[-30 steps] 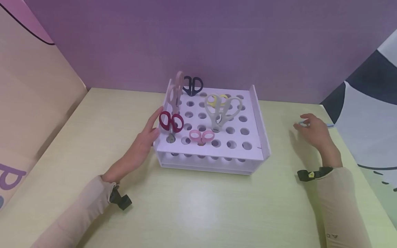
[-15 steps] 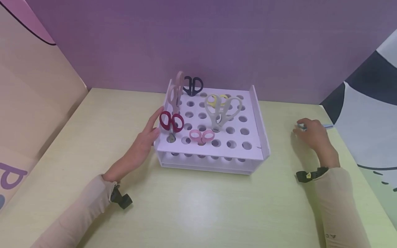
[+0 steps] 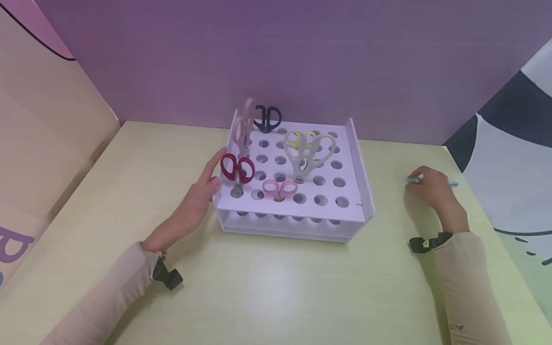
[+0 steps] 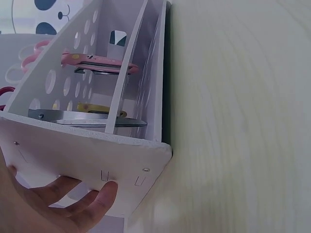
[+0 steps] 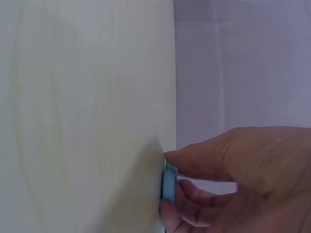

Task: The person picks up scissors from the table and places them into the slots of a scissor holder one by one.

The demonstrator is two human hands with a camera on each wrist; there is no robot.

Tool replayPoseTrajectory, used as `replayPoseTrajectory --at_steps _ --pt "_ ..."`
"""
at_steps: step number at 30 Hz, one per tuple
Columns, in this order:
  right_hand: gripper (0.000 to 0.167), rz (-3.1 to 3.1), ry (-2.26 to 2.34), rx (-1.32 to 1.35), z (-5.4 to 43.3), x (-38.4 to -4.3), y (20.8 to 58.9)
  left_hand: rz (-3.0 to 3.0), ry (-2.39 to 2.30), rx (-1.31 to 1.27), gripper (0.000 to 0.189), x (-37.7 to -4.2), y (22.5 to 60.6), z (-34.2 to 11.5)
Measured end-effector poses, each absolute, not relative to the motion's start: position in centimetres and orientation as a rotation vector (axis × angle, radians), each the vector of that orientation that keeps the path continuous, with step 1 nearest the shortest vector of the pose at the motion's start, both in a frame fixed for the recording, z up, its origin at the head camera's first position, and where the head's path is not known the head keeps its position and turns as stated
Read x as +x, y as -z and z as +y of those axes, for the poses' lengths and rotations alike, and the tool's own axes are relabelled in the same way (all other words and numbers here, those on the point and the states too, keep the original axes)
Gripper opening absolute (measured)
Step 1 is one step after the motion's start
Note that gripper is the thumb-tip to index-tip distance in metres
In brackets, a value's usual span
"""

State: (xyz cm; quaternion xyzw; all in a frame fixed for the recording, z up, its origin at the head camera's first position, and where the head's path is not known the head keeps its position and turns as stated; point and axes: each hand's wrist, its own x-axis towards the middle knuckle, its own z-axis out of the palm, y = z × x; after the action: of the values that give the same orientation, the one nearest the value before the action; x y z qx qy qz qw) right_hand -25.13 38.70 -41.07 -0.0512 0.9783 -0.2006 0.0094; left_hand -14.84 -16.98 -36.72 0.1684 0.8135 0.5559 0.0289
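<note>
My left hand (image 3: 191, 206) rests its fingers against the left side panel of a white rack (image 3: 319, 213) with rows of round holes. In the left wrist view, those fingers (image 4: 99, 201) touch the panel's outer face. At the far right of the table, my right hand (image 3: 433, 188) pinches a long, slim light-blue item (image 3: 453, 184). Part of it is hidden under the hand. The right wrist view shows the blue piece (image 5: 169, 185) between thumb and fingers, close over the tabletop.
Several scissors stand in the rack: dark red (image 3: 247, 178), dusty pink (image 3: 237, 136), black (image 3: 267, 128), yellow (image 3: 295, 143), pale grey (image 3: 298, 163) and small pink (image 3: 271, 189). A purple wall (image 3: 302, 72) rises behind the table (image 3: 267, 287).
My right hand has drawn slightly toward me and to the left, its fingers closing round the light-blue item, which has shifted the same way. The left hand and rack stay put.
</note>
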Motion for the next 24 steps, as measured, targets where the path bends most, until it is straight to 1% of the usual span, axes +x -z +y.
replayPoseTrajectory --at_steps 6,16,24 --pt "0.034 2.984 0.61 -0.149 37.9 -24.8 40.1 2.529 -1.701 0.527 0.059 -14.8 36.7 -17.0" --pt "0.021 3.195 0.629 -0.212 36.9 -24.4 39.5 2.549 -1.685 0.531 0.059 -14.9 36.9 -17.0" --pt "0.024 3.31 0.601 -0.176 36.3 -23.8 38.0 2.555 -1.676 0.518 0.06 -14.9 36.8 -17.0"
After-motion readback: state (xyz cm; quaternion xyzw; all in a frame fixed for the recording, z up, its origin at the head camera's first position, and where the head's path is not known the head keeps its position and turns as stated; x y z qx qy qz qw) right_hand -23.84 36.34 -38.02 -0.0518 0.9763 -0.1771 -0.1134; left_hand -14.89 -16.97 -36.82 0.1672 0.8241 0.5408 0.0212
